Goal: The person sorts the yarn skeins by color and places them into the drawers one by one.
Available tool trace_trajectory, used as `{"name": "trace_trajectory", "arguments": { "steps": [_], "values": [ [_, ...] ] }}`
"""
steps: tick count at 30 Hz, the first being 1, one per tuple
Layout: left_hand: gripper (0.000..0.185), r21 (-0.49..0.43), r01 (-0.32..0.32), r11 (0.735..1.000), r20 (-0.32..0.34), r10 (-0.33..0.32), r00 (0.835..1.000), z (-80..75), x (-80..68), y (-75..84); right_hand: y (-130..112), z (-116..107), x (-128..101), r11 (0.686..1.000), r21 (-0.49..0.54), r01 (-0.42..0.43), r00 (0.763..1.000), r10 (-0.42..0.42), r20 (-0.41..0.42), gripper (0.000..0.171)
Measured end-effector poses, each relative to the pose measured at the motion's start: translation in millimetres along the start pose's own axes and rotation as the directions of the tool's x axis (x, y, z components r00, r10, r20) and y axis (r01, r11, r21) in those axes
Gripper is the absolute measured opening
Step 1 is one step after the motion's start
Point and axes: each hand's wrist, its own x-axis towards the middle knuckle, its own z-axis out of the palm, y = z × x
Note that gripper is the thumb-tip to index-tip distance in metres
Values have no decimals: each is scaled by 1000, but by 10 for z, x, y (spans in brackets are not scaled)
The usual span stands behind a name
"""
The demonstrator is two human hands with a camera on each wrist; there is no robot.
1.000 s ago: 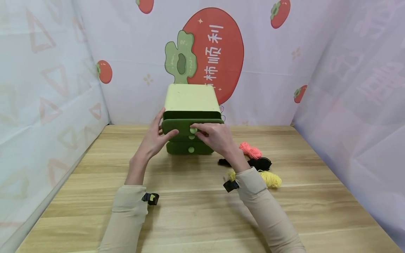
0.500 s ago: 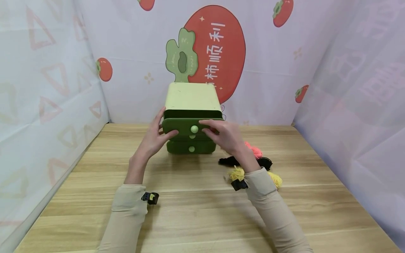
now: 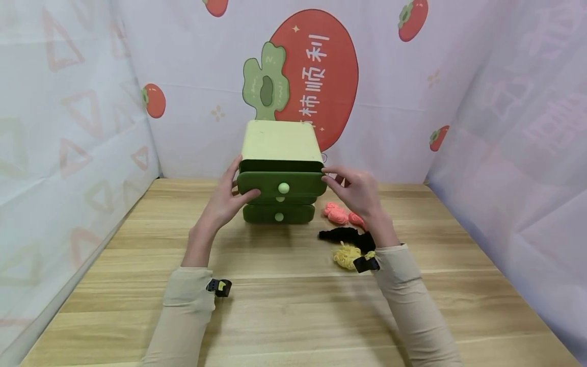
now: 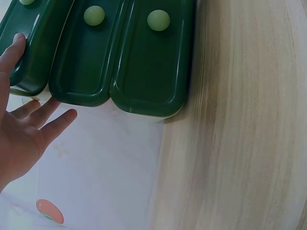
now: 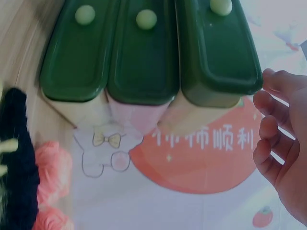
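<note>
A small cabinet with a pale yellow-green top (image 3: 282, 140) and dark green drawers stands on the table. Its top drawer (image 3: 261, 182) is pulled partly out, showing a dark gap above the front and a round light green knob (image 3: 284, 188). At the cabinet's left side, my left hand (image 3: 223, 206) has its thumb over the drawer front's left end; the other fingers extend along the side in the left wrist view. My right hand (image 3: 359, 192) is at the drawer front's upper right corner, fingers loosely bent, fingertips at the edge. Whether they press it, I cannot tell.
Yarn bundles lie right of the cabinet: pink (image 3: 337, 213), black (image 3: 341, 234) and yellow (image 3: 347, 256), partly hidden by my right arm. The lower drawers (image 4: 148, 62) sit further back than the top one. A printed cloth (image 3: 385, 81) hangs behind the table.
My right hand has let go of the top drawer's knob and moved right to the drawer front's right edge. My left hand has stayed at the left side. The drawer remains partly out.
</note>
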Motion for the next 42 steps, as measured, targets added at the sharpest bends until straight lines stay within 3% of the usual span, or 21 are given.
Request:
{"name": "trace_trajectory", "arguments": {
  "steps": [6, 13, 25, 31, 38, 42],
  "values": [
    [97, -3, -4, 1000, 2, 4, 1000, 7, 5, -3, 148, -62, -44, 993, -26, -111, 992, 112, 55, 18],
    [95, -3, 0, 1000, -4, 0, 1000, -2, 6, -19, 267, -108, -58, 961, -133, -244, 934, 270, 234, 25],
    [95, -7, -3, 1000, -9, 3, 1000, 3, 9, -19, 537, -11, -118, 917, -264, -300, 790, 394, 470, 38],
    [96, -1, -8, 1000, -7, 8, 1000, 4, 1, -9, 650, 58, -149, 922, -307, -237, 728, 378, 572, 41],
    [96, -12, 13, 1000, 10, -12, 1000, -7, -10, -18, 733, 113, -187, 901, -380, -210, 623, 422, 659, 47],
    [95, -13, 9, 1000, 6, -9, 1000, -3, -19, -6, 784, 147, -230, 902, -393, -177, 580, 418, 699, 49]
  ]
}}
